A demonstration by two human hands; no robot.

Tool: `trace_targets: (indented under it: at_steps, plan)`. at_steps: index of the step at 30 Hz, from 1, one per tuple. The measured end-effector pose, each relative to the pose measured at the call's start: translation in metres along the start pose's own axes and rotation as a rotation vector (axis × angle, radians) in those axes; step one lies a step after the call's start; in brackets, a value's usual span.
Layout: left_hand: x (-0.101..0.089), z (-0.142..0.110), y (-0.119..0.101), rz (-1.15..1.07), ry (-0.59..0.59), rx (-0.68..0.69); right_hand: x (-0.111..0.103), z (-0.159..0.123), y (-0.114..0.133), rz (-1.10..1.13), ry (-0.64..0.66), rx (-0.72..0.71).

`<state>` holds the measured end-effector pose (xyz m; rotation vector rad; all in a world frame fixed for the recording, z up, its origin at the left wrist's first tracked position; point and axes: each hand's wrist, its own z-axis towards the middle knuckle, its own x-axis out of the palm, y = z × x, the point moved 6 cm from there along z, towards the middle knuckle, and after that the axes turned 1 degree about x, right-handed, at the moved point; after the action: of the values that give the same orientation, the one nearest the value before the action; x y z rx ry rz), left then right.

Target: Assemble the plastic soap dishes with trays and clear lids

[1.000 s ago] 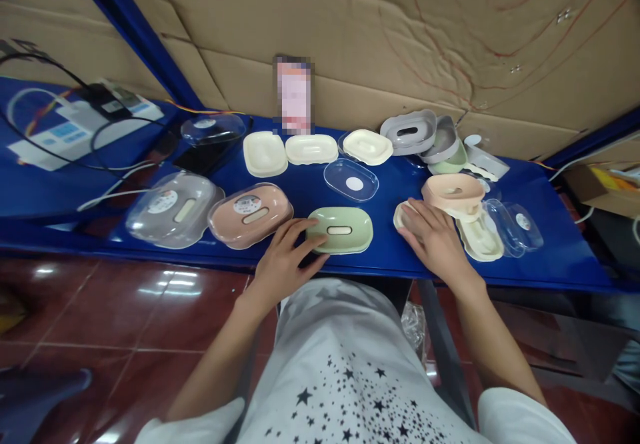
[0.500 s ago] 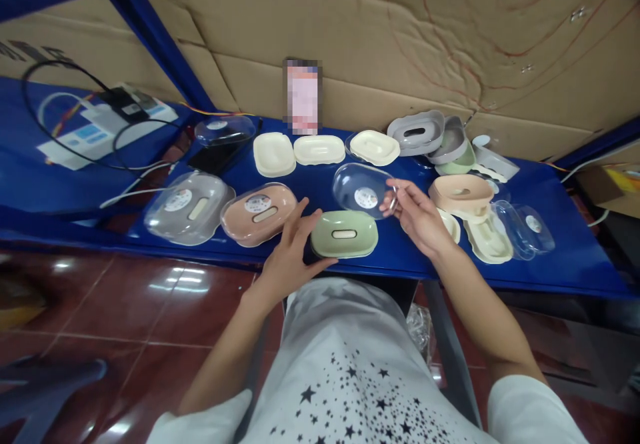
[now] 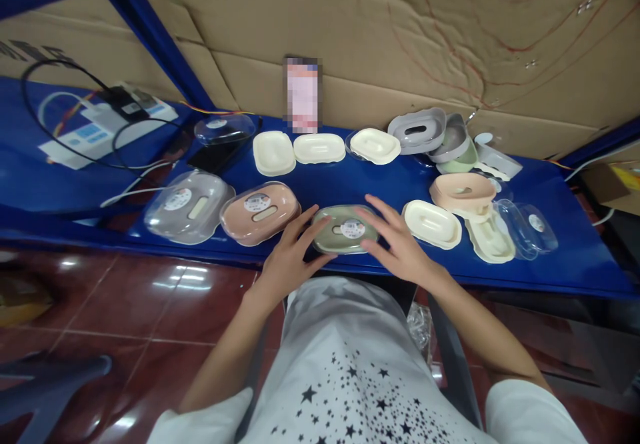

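A green soap box [image 3: 330, 239] sits at the front edge of the table, covered by a transparent lid [image 3: 353, 229] with a round sticker. Around its left end are the spread fingers of my left hand [image 3: 295, 251], thumb at the near side. My right hand [image 3: 403, 247] is at the right end with fingers apart, fingertips over the lid; firm contact is hard to tell. A pink lidded soap box [image 3: 280, 207] stands just left of my left hand. Near my right hand lies a cream tray [image 3: 433, 224].
A grey lidded box [image 3: 213, 194] stands at the left. Cream trays [image 3: 320, 148] line the back, below a blurred upright panel [image 3: 303, 94]. Grey and green parts [image 3: 417, 131] pile at the back right, with a pink shell [image 3: 463, 194] and transparent lids [image 3: 537, 234] nearer.
My right hand has brought the transparent lid down and left onto the green soap box. The cream tray on the right is now uncovered. My left hand has hardly moved.
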<state>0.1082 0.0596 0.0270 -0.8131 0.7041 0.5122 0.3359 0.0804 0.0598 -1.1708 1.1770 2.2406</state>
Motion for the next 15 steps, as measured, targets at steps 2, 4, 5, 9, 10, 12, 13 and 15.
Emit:
trace_targets:
  at_steps: [2, 4, 5, 9, 10, 12, 13, 15]
  plan:
    - [0.0, 0.0, 0.0, 0.0, -0.002, 0.002, 0.005, -0.001, 0.012, -0.139, 0.083, -0.121]
    - [0.0, 0.0, 0.001, -0.005, -0.01, 0.001, 0.008, 0.0, 0.015, -0.224, 0.104, -0.171]
    - [0.0, 0.0, 0.001, -0.009, -0.012, -0.004, 0.008, 0.001, 0.015, -0.245, 0.098, -0.18]
    - [0.001, 0.0, 0.004, -0.043, -0.001, -0.049, 0.005, 0.006, 0.013, -0.252, 0.094, -0.201]
    - [0.001, 0.0, 0.005, -0.05, 0.0, -0.064, 0.004, 0.007, 0.012, -0.245, 0.097, -0.197]
    - [0.002, 0.0, 0.007, -0.06, 0.006, -0.088, 0.004, 0.01, 0.011, -0.233, 0.1, -0.185]
    - [0.003, 0.0, 0.008, -0.059, 0.009, -0.094, 0.004, 0.012, 0.01, -0.23, 0.101, -0.181]
    - [0.004, 0.0, 0.008, -0.046, 0.005, -0.093, 0.007, 0.013, 0.008, -0.233, 0.106, -0.182]
